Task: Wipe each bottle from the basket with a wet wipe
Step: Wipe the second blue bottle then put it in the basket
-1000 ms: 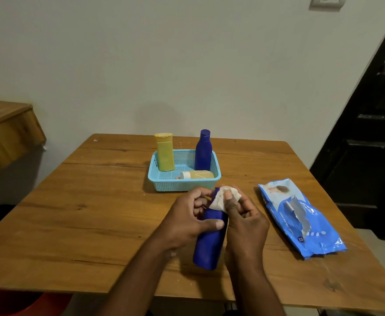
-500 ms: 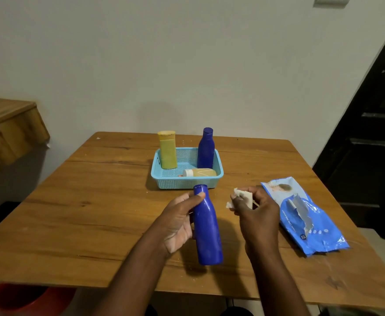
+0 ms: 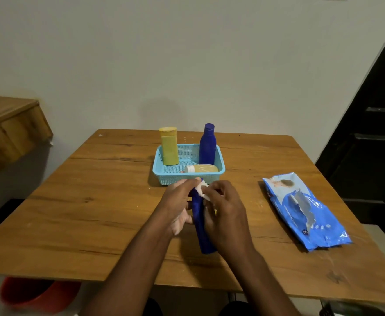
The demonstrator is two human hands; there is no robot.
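My left hand [image 3: 178,202] grips a dark blue bottle [image 3: 201,226] just above the table, in front of the basket. Against the bottle's top, my right hand [image 3: 226,208] presses a small white wet wipe [image 3: 204,190], and the cap is hidden under it. The light blue basket [image 3: 164,173] behind holds an upright yellow bottle [image 3: 169,145], an upright dark blue bottle [image 3: 207,144] and a small yellowish bottle [image 3: 201,168] lying on its side.
A blue pack of wet wipes [image 3: 305,210] lies on the wooden table [image 3: 95,201] to the right, its flap peeled back. A wooden shelf [image 3: 6,126] juts out at left, a dark door [image 3: 373,137] stands at right, and a red bucket [image 3: 32,295] sits below the table's near edge.
Half a second ago my right hand held the wipe apart from the bottle. It has moved back left, and the wipe now rests on the bottle's top.
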